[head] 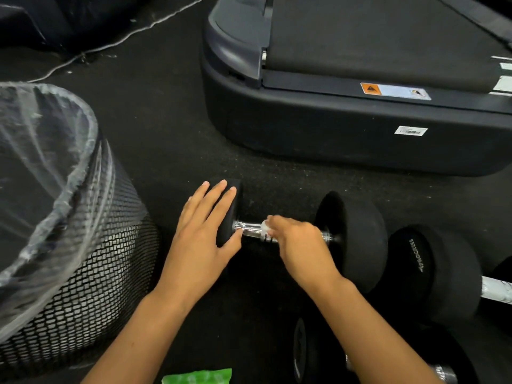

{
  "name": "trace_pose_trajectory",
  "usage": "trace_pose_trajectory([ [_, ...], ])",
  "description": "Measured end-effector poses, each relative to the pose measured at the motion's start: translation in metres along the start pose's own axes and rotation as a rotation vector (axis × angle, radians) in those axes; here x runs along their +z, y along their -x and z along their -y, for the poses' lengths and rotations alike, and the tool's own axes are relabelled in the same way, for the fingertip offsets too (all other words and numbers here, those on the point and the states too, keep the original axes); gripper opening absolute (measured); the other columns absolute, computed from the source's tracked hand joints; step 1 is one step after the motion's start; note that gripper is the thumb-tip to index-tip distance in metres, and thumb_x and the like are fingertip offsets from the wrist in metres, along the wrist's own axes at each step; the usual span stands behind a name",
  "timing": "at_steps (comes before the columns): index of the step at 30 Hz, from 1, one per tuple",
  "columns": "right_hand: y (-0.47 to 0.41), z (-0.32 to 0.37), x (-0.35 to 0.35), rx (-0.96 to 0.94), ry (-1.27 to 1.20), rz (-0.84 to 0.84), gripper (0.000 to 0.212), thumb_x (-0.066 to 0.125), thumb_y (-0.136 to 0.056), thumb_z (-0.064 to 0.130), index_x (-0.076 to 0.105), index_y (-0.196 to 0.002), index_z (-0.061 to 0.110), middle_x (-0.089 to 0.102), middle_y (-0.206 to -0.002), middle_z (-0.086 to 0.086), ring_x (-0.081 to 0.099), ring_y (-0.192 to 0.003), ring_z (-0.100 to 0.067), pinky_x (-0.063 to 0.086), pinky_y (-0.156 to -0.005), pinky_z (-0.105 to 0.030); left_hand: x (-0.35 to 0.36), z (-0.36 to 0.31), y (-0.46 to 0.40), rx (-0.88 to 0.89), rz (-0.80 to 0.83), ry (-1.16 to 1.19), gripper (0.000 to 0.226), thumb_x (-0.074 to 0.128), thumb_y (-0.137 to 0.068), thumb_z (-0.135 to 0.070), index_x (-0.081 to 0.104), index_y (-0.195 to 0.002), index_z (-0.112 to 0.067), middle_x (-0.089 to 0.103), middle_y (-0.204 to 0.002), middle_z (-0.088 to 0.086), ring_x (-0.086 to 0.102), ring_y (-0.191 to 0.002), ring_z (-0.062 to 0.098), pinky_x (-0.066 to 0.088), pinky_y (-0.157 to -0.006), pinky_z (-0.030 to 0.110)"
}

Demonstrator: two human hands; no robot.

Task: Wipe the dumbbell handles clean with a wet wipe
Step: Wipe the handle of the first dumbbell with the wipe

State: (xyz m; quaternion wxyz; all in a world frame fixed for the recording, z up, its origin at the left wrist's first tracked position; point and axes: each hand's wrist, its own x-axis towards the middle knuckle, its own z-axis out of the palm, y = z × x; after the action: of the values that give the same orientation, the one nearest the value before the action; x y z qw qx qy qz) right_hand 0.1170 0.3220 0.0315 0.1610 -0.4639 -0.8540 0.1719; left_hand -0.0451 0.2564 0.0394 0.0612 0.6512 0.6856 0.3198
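Dumbbell (432, 273) reads "APROCRESS"-ish; r. hand (302, 242) wiping handle (250, 230).

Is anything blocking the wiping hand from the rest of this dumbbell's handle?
Nothing visible does. The right hand holds the wet wipe on the chrome handle. The left hand lies flat on the dumbbell's left weight head, its thumb just beside the handle's end.
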Motion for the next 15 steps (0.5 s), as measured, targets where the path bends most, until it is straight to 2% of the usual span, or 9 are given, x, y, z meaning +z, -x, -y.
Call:
trace_pose_trajectory([
  [3,-0.013,0.004,-0.002,0.04,0.036,0.02,0.019,0.044,-0.097,0.024,0.056,-0.091,0.01,0.058,-0.072,-0.004,0.059,-0.074,-0.028,0.045,-0.065,-0.038,0.0,-0.001,0.0,-0.002,0.004,-0.011,0.07,0.068,-0.081,-0.025,0.035,-0.142,-0.02,0.029,-0.15,-0.006,0.012,-0.141,0.009,0.023,-0.112,0.049],
  [5,-0.012,0.009,0.004,-0.044,0.038,0.027,0.012,0.048,-0.094,0.016,0.059,-0.095,0.011,0.066,-0.087,-0.006,0.062,-0.084,-0.028,0.047,-0.073,-0.039,0.0,0.0,-0.001,-0.006,0.003,-0.01,0.07,0.068,-0.081,-0.024,0.034,-0.142,-0.02,0.029,-0.15,-0.006,0.011,-0.141,0.009,0.023,-0.112,0.049],
  [7,-0.006,0.005,0.005,-0.068,-0.021,0.061,0.017,0.052,-0.09,0.01,0.064,-0.103,0.012,0.068,-0.105,-0.008,0.062,-0.097,-0.03,0.049,-0.082,-0.045,0.0,0.0,-0.001,-0.007,0.004,-0.003,0.07,0.067,-0.081,-0.025,0.034,-0.142,-0.021,0.029,-0.15,-0.007,0.011,-0.141,0.009,0.023,-0.113,0.048],
  [9,-0.013,-0.003,0.004,-0.01,-0.047,0.056,0.016,0.051,-0.093,0.019,0.064,-0.102,0.016,0.069,-0.097,-0.009,0.063,-0.092,-0.032,0.05,-0.079,-0.044,0.001,0.0,-0.001,-0.003,-0.003,-0.006,0.069,0.066,-0.081,-0.025,0.034,-0.142,-0.021,0.029,-0.149,-0.006,0.012,-0.141,0.009,0.022,-0.113,0.048],
  [11,-0.02,0.006,0.004,-0.019,0.027,0.074,0.017,0.048,-0.094,0.022,0.063,-0.098,0.015,0.069,-0.089,-0.009,0.063,-0.086,-0.032,0.049,-0.075,-0.042,0.001,0.0,-0.001,-0.001,-0.007,-0.018,0.069,0.067,-0.08,-0.025,0.035,-0.141,-0.02,0.03,-0.149,-0.006,0.012,-0.141,0.009,0.023,-0.113,0.048],
  [14,-0.018,0.015,0.01,-0.112,0.013,0.109,0.021,0.051,-0.089,0.011,0.063,-0.105,0.015,0.068,-0.103,-0.007,0.062,-0.096,-0.028,0.048,-0.082,-0.042,0.001,0.0,-0.001,-0.004,-0.007,-0.006,0.069,0.067,-0.08,-0.024,0.035,-0.141,-0.02,0.03,-0.149,-0.006,0.013,-0.141,0.009,0.023,-0.113,0.048],
  [15,-0.018,0.012,0.01,-0.103,-0.006,0.108,0.018,0.051,-0.09,0.013,0.063,-0.103,0.016,0.069,-0.1,-0.007,0.063,-0.094,-0.029,0.049,-0.081,-0.042,0.001,0.0,-0.001,0.0,-0.005,-0.002,0.069,0.067,-0.08,-0.024,0.035,-0.141,-0.02,0.03,-0.149,-0.006,0.013,-0.141,0.01,0.023,-0.113,0.048],
])
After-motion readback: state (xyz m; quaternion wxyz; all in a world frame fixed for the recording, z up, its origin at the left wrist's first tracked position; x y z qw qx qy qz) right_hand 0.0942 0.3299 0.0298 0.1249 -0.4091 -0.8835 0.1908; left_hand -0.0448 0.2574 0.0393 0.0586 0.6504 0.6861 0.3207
